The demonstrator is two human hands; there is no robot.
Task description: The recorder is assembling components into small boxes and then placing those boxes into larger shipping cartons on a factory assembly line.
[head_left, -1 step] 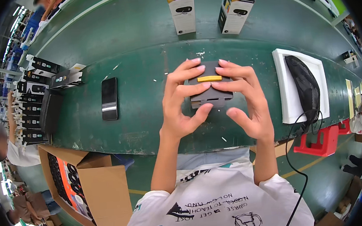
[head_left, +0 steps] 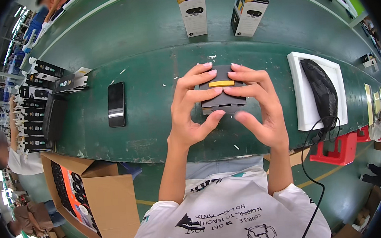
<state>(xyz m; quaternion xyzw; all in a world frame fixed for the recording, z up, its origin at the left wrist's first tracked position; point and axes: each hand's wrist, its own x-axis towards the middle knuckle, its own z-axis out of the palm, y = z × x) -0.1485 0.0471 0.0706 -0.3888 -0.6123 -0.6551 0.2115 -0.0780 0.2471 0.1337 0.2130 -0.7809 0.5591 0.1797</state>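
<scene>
A small dark grey carton (head_left: 223,100) with a yellow hanging tab (head_left: 221,84) on its top stands before me on the green bench. My left hand (head_left: 188,108) grips its left side. The left fingers lie curled over the top, and the thumb presses at the near edge. From the right, my right hand (head_left: 263,104) curls its fingers over the same top. The right thumb is held off the near edge and is slightly blurred. Both index fingertips meet just below the yellow tab. The carton's lower sides are mostly hidden.
A black phone (head_left: 116,104) lies to the left, near several black-and-white cartons (head_left: 32,115). On the right, a white tray (head_left: 300,115) holds a black mesh pouch (head_left: 320,86) and cable. Two printed boxes (head_left: 193,18) stand at the back. An open cardboard box (head_left: 110,206) is below left.
The flap that stuck out at the carton's near edge now sits in against it. My right thumb has shifted slightly up and left.
</scene>
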